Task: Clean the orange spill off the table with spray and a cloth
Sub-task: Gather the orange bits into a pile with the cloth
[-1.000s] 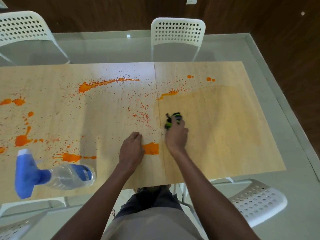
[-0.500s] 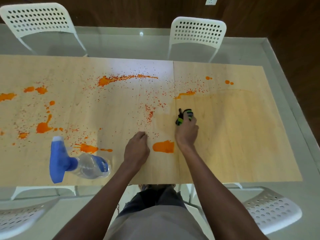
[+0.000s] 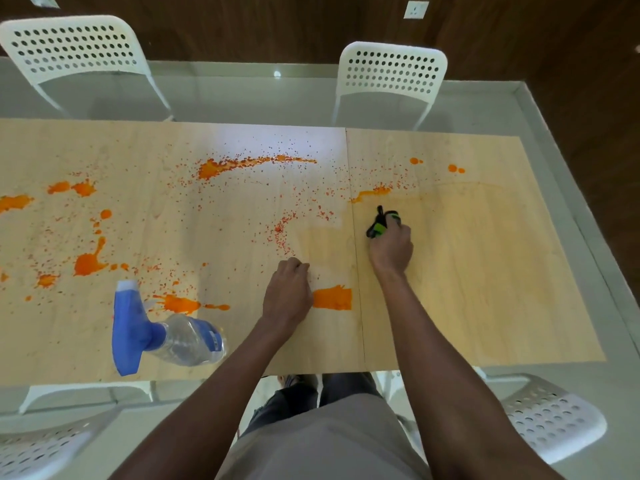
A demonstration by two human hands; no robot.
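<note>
Your right hand point(image 3: 391, 245) gripped the bunched green-and-black cloth point(image 3: 381, 223), pressed onto the wooden table point(image 3: 485, 271) just right of the board seam, below an orange smear; your left hand point(image 3: 287, 292) rested on the table with fingers curled, holding nothing, touching the orange spill point(image 3: 332, 298) patch beside it; the spray bottle point(image 3: 162, 332) lay on its side near the front edge, left of your left arm

Dining room: glass-topped table point(image 3: 554, 140), white perforated chairs point(image 3: 391, 77), dark wood-panelled wall point(image 3: 242, 26) with socket point(image 3: 415, 9).
</note>
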